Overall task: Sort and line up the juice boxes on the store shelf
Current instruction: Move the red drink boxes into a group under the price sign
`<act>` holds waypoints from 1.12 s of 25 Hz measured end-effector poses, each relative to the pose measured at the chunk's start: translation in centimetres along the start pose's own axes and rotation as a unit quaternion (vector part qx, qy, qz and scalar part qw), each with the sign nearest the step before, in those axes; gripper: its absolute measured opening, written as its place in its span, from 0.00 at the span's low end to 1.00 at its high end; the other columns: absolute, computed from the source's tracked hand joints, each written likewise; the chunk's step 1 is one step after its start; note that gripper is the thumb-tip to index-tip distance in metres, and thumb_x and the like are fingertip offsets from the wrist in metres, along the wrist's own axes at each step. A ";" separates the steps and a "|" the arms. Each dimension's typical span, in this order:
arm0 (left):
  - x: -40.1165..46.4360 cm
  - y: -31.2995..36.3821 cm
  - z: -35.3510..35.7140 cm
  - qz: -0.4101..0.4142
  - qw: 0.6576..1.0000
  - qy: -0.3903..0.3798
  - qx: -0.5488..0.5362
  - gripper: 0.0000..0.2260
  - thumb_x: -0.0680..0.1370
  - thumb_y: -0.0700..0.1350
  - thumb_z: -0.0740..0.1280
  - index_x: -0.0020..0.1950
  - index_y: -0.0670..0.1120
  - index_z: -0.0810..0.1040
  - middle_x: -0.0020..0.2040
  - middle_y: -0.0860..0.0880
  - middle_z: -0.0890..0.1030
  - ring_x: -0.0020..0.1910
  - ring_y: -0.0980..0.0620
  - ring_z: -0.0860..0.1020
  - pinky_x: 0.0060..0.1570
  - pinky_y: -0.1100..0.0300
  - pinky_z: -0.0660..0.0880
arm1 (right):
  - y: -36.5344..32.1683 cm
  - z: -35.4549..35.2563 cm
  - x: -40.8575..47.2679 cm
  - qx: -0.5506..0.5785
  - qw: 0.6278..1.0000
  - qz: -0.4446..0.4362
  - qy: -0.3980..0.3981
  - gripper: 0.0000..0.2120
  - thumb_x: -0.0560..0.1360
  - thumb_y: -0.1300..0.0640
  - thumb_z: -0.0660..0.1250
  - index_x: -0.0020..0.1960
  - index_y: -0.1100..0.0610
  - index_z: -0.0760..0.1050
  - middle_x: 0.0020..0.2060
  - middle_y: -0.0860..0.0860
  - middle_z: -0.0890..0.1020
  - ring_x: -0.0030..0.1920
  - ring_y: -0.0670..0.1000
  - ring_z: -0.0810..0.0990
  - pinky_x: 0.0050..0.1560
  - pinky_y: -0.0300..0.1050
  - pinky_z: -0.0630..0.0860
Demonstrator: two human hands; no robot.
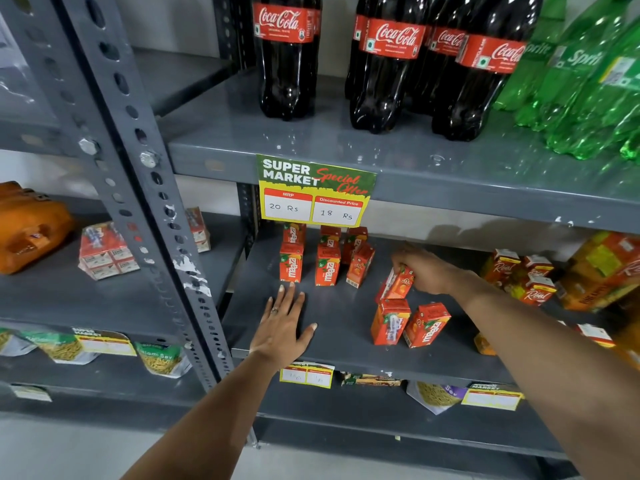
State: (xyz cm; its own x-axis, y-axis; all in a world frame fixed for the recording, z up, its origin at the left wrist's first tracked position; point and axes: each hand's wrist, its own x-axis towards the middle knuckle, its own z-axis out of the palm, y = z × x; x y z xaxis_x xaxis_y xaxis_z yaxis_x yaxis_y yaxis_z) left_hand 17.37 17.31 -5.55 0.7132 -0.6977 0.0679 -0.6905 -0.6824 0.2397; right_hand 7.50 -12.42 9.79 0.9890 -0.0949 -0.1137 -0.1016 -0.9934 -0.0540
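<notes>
under the right hand (424, 268), on the grey middle shelf (339, 317), a tilted maaza juice box (398, 284) is pinched by its top corner, the fingers (403, 263) curled closed around it from above. just below those fingers two more loose boxes (410, 323) stand side by side, both leaning, touching each other and close under the held one. the left hand (282, 329) lies flat on the bare shelf near the front edge, palm down, fingers (289, 299) spread wide and holding nothing; a ring shows on one of them. just beyond its fingertips stands the front row of boxes (325, 265), three across: the two left ones upright, the third tilted. behind them a second row (329, 235) sits partly hidden under the special offer price tag (315, 192). past the right wrist, further to the right, real juice cartons (523, 278) cluster on the same shelf. cola bottles (384, 64) and green sprite bottles (581, 84) stand on the shelf above.
</notes>
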 end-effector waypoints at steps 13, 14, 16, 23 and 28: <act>0.0 0.0 0.0 0.001 1.000 -0.003 0.001 0.34 0.78 0.65 0.48 0.79 0.48 0.44 0.79 0.48 0.37 0.76 0.50 0.34 0.75 0.51 0.37 | -2.4 -2.7 0.1 0.064 0.996 -0.019 -0.056 0.11 0.74 0.64 0.69 0.55 0.57 0.80 0.53 0.53 0.82 0.53 0.53 0.79 0.55 0.44 0.75; 0.0 0.0 -0.1 0.001 1.000 -0.004 0.001 0.34 0.78 0.65 0.48 0.79 0.48 0.44 0.79 0.48 0.37 0.76 0.50 0.34 0.75 0.51 0.37 | -2.8 -2.9 0.2 0.064 0.996 -0.025 -0.060 0.11 0.75 0.64 0.69 0.56 0.57 0.80 0.54 0.53 0.82 0.54 0.53 0.79 0.55 0.44 0.74; 0.0 0.0 -0.1 0.001 1.000 -0.003 -0.002 0.34 0.78 0.65 0.48 0.79 0.48 0.44 0.79 0.48 0.37 0.76 0.50 0.35 0.75 0.51 0.37 | -3.5 -3.3 0.5 0.061 0.995 -0.031 -0.069 0.14 0.75 0.65 0.69 0.59 0.56 0.79 0.57 0.53 0.81 0.56 0.53 0.79 0.55 0.42 0.74; -0.2 0.2 -0.5 0.008 1.000 0.003 -0.015 0.34 0.79 0.64 0.50 0.79 0.45 0.46 0.80 0.47 0.42 0.77 0.50 0.39 0.75 0.52 0.37 | -5.4 -2.5 1.8 0.029 0.992 0.007 -0.121 0.23 0.73 0.61 0.72 0.67 0.51 0.73 0.63 0.53 0.77 0.60 0.54 0.76 0.55 0.44 0.75; -0.3 0.3 -0.7 0.008 1.000 0.002 -0.015 0.34 0.80 0.63 0.50 0.79 0.44 0.47 0.80 0.47 0.43 0.78 0.50 0.40 0.74 0.52 0.36 | -6.7 -2.1 2.4 0.015 0.993 -0.001 -0.120 0.24 0.71 0.59 0.74 0.65 0.51 0.74 0.63 0.51 0.77 0.62 0.54 0.75 0.54 0.44 0.73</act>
State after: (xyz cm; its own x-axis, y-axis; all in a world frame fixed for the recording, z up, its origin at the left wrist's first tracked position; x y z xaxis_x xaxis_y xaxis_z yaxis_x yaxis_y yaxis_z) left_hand 17.04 17.49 -4.83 0.7030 -0.7072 0.0747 -0.6972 -0.6647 0.2683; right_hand 10.81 -6.09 11.92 0.9357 -0.0708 -0.3457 -0.1057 -0.9909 -0.0831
